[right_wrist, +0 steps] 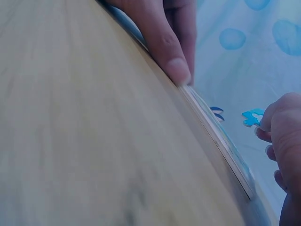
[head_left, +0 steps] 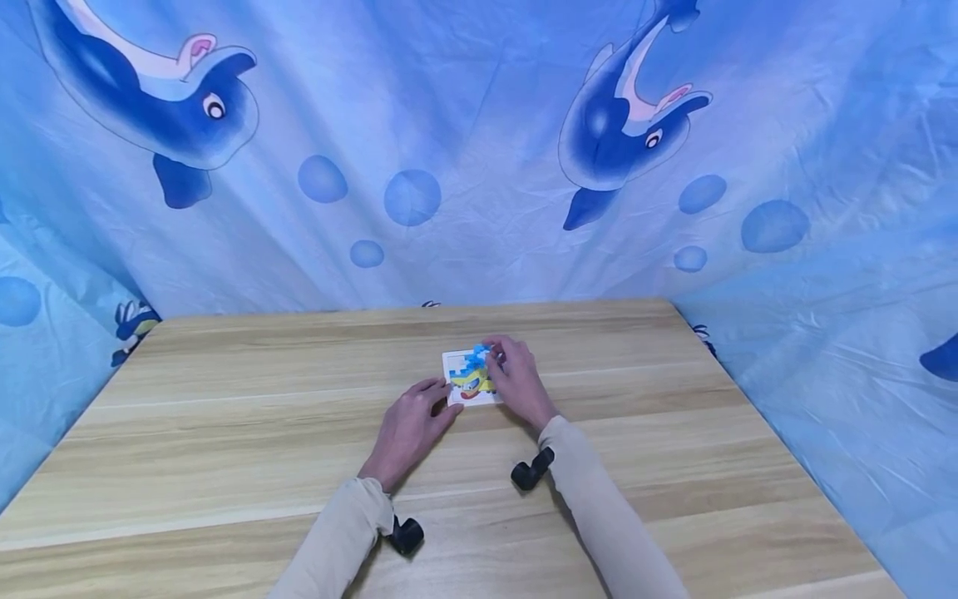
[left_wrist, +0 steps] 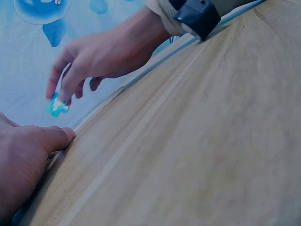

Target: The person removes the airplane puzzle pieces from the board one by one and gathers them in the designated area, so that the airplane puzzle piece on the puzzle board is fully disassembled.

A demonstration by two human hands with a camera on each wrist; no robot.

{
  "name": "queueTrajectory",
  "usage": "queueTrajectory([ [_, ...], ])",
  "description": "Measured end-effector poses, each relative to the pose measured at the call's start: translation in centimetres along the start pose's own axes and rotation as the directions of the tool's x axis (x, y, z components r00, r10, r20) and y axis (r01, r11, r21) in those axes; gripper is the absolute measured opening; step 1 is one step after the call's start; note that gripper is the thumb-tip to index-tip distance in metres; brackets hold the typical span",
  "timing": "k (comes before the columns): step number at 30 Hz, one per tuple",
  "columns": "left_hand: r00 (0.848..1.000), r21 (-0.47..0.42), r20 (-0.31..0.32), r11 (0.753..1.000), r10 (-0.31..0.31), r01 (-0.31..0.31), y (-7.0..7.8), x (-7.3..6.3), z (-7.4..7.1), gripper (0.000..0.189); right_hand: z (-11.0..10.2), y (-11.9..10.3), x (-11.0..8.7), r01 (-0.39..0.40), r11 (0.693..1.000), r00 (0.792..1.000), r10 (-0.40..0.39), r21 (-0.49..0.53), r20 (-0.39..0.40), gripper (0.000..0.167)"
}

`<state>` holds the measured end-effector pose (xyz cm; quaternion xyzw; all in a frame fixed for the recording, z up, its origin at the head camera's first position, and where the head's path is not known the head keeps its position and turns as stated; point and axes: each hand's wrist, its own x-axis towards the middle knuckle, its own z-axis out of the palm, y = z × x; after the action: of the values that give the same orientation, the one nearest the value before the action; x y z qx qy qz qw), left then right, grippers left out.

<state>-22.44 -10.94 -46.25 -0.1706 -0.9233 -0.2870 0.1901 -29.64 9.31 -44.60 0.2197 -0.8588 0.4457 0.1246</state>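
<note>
A small jigsaw board [head_left: 482, 403] with a white frame lies on the wooden table, showing a yellow figure with red and blue parts on its lower half. At its lower-left corner my left hand [head_left: 410, 423] grips the frame, thumb along the near edge and fingers at the left side. My right hand [head_left: 520, 381] hovers over the board's right part and hides some of it. Between thumb and index finger it pinches a blue and white puzzle piece [left_wrist: 57, 107], raised above the board [right_wrist: 218, 141] in both wrist views.
The wooden table [head_left: 224, 433] extends around the board on all sides. Behind it hangs a blue curtain [head_left: 479, 125] printed with dolphins and bubbles, which continues along both sides. A black camera [head_left: 407, 537] sits on the left wrist, another black camera [head_left: 531, 472] on the right.
</note>
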Motion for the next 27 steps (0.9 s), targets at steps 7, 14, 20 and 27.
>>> queueTrajectory([
  [7,1.0,-0.018,0.014,0.999,-0.026,0.026,0.0,-0.1,-0.1,0.041,-1.2,1.1,-0.5,-0.001,1.0,1.0,0.001,0.01,-0.027,0.029],
  [14,0.999,-0.021,0.022,0.999,-0.033,0.034,0.1,-0.1,-0.2,0.042,-2.3,1.9,-0.9,0.011,1.0,0.998,-0.011,-0.002,-0.065,0.029],
  [20,0.999,-0.017,0.021,0.999,-0.035,0.035,0.1,-0.1,-0.2,0.042,-3.3,2.8,-1.3,0.024,1.0,0.997,-0.025,-0.003,-0.076,0.029],
  [27,1.0,-0.017,0.012,0.999,-0.028,0.028,0.0,-0.1,-0.1,0.041,-4.6,3.5,-1.8,-0.006,1.0,0.996,0.004,-0.028,-0.091,0.027],
])
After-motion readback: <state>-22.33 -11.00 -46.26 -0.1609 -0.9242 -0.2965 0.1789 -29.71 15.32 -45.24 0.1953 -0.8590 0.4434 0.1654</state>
